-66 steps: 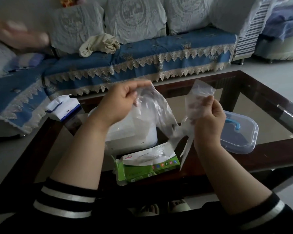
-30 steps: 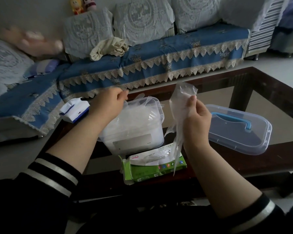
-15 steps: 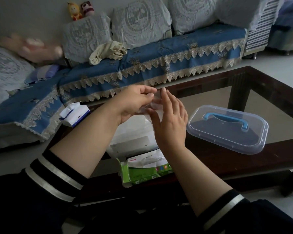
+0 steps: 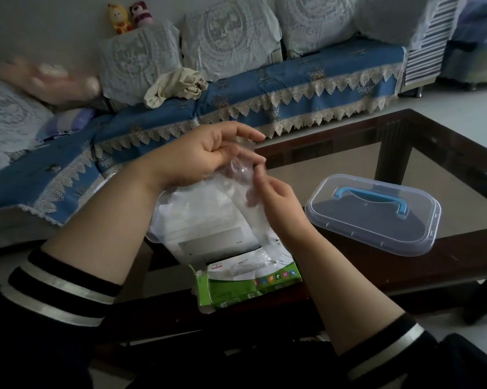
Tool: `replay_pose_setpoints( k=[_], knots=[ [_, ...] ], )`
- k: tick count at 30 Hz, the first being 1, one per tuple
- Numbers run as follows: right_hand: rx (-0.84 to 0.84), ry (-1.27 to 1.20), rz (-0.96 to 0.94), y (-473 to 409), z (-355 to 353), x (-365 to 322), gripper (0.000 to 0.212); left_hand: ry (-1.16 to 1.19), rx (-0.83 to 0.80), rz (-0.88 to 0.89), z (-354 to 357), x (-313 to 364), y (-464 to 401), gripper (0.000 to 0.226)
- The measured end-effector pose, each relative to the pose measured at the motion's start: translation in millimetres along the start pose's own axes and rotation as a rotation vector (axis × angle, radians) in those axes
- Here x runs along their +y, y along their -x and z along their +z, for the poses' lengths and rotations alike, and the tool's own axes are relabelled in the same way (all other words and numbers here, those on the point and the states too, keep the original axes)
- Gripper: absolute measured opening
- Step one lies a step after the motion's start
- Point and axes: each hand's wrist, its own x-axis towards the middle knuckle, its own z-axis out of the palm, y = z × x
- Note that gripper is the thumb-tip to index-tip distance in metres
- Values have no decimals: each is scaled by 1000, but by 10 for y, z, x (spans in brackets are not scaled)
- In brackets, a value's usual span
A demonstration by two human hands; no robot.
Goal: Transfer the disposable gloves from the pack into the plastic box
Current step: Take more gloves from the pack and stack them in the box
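Above the plastic box (image 4: 208,220), both hands pinch a crumpled, clear disposable glove (image 4: 240,171).

Head camera looks down, close over table (image 4: 447,265), facing sofa (image 4: 292,80).

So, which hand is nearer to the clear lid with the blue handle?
Right. The right hand is just left of the lid, with a gap between them. The left hand is farther away, above the plastic box.

Home living room, blue lace-trimmed sofa (image 4: 264,88) with cushions, plush toys (image 4: 130,16), dark glass-topped coffee table (image 4: 405,153)
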Motion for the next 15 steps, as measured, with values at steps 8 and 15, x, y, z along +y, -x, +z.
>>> replay_pose_setpoints(
  k=[8,15],
  knots=[
    [279,-127,-73,-26,-64,36,10,-231,326,-20,68,-202,-45,15],
    [600,2,-66,-69,-156,124,28,-151,375,-37,2,-437,-131,44]
  ],
)
